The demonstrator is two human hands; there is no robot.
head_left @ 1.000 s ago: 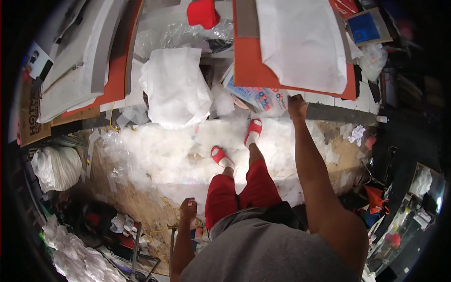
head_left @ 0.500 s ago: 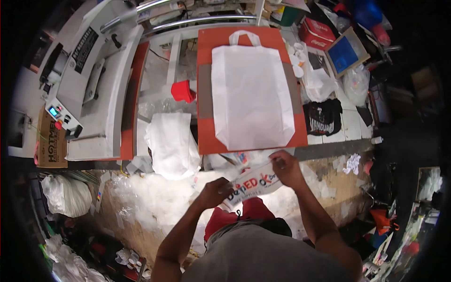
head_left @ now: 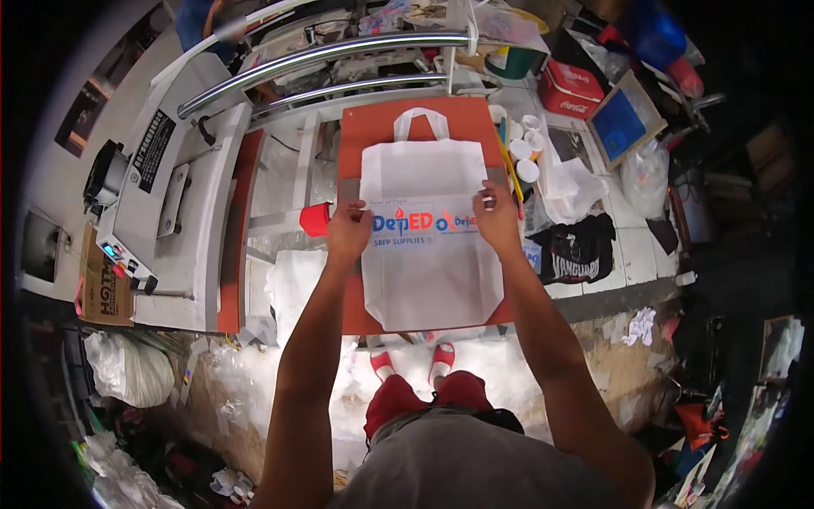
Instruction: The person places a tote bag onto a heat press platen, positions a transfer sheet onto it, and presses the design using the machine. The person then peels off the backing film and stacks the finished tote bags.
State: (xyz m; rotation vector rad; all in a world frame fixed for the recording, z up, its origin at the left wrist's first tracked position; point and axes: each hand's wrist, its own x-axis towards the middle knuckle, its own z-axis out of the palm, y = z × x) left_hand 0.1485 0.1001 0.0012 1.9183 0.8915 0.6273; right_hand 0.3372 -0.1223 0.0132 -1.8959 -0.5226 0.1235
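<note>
the left hand (head_left: 348,231) and right hand (head_left: 502,219) are pinching, fingers nearly closed, opposite ends of a thin rectangular sheet printed red and blue (head_left: 404,224), its long axis running between them, neither nearer. beneath the fingers, a white fabric tote bag (head_left: 431,293) is lying lengthwise across that axis on a flat orange board (head_left: 366,125).

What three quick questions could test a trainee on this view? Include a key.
1. What spans between the left hand and right hand over the white bag?
2. True or false: the bag's handle points away from the red slippers.
3. Which colour is the board under the bag? A blue; B orange-red; C green.

Key: 1. a printed sheet; 2. true; 3. B
</note>
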